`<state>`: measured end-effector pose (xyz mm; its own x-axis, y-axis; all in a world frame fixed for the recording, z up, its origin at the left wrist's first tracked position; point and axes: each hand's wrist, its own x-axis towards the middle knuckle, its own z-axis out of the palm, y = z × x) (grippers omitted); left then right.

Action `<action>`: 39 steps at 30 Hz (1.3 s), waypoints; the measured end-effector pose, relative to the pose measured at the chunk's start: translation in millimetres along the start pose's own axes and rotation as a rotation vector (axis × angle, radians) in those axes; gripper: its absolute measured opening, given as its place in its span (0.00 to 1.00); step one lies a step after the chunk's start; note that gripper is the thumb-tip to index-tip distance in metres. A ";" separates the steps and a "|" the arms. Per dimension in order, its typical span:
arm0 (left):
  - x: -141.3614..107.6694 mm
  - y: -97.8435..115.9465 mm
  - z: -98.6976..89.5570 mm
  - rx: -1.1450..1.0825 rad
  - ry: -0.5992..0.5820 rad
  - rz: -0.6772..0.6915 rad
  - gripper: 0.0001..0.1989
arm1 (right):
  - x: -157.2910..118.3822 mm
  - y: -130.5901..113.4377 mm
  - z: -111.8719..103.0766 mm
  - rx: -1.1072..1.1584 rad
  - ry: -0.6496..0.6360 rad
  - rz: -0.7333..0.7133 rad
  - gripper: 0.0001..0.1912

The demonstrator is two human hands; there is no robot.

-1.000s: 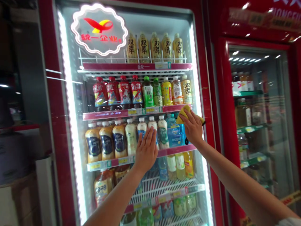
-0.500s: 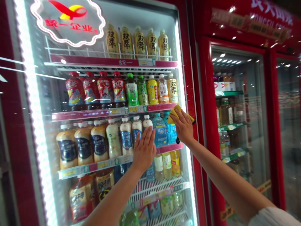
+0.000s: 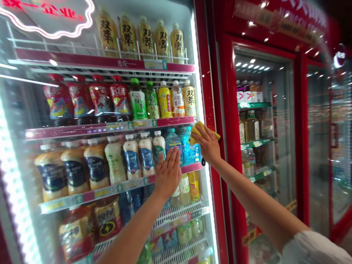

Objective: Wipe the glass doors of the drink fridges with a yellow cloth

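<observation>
My left hand (image 3: pixel 169 174) lies flat against the glass door (image 3: pixel 154 33) of a lit drinks fridge, fingers together and stretched upward, holding nothing. Behind it, partly covered, stand bottles with blue and white labels (image 3: pixel 132 157) and a blue-green bottle (image 3: pixel 173 141). Higher and to the right, my right hand (image 3: pixel 209 145) presses a folded yellow cloth (image 3: pixel 195 132) at the right edge of the glass, beside the bright light strip. A small black loop (image 3: pixel 203 161) hangs below the cloth.
Red-capped bottles (image 3: pixel 99 97) and other drinks fill the fridge shelves behind the glass. The red fridge frame (image 3: pixel 216 205) runs down the right side. Another red-framed fridge (image 3: pixel 229 110) stands beyond it, with bottles on green-edged shelves (image 3: pixel 257 143).
The view has turned to the right, so the fridge sits further left. My right hand and the cloth stay by the right edge of the glass; my left hand covers bottles further right.
</observation>
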<state>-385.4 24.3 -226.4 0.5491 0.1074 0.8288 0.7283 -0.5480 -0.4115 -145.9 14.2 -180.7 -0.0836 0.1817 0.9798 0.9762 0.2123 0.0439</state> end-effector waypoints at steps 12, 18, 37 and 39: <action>-49.2 43.0 21.7 -0.024 -0.143 0.048 0.46 | -160.5 9.3 15.5 0.036 0.069 0.119 0.31; -35.6 50.3 23.6 -0.097 -0.111 -0.022 0.47 | -76.9 27.0 0.9 0.052 0.025 0.127 0.30; -37.3 49.6 11.2 -0.061 -0.064 -0.190 0.49 | -97.6 1.0 5.9 0.185 0.049 0.226 0.31; -33.7 52.9 11.8 -0.061 -0.077 -0.212 0.49 | -101.6 -17.2 8.7 0.207 0.052 0.214 0.30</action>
<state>-360.5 1.5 -280.6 0.4177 0.2874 0.8619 0.8058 -0.5554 -0.2053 -156.0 0.4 -282.7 0.1353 0.1951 0.9714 0.9086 0.3665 -0.2002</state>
